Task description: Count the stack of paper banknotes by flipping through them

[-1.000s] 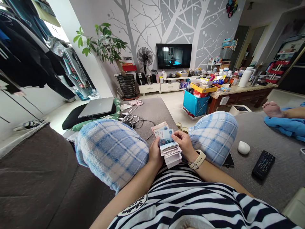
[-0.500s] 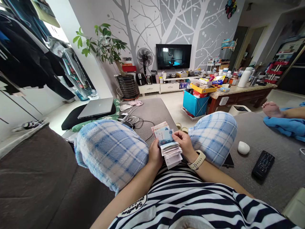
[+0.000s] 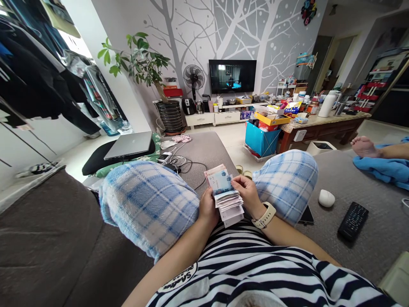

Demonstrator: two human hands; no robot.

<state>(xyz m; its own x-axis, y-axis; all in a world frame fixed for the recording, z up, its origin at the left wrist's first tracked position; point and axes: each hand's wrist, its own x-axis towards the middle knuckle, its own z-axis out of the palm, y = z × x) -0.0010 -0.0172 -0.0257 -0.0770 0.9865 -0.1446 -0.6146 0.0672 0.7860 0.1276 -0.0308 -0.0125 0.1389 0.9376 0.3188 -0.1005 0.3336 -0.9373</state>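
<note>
A thick wad of banknotes (image 3: pixel 220 182) is held above my lap, between my knees. Blue notes lie uppermost, reddish ones stick out at the far end, and the near ends fold down toward me in several layers. My left hand (image 3: pixel 208 207) is closed round the wad's left side; some of its fingers are hidden beneath the notes. At the right edge, my right hand (image 3: pixel 246 190) pinches the corner of a blue note between thumb and fingers. A pale watch (image 3: pixel 266 215) circles my right wrist.
On the grey sofa to my right lie a remote control (image 3: pixel 353 221), a small white case (image 3: pixel 326 198) and a dark flat device (image 3: pixel 306 215). Another person's bare foot (image 3: pixel 363 147) rests farther right. At left sit a laptop (image 3: pixel 129 145) and tangled cables (image 3: pixel 179 161).
The top blue note has shifted slightly under my right fingers, and the folded near ends of the notes sit a little differently. Both hands stay in nearly the same place.
</note>
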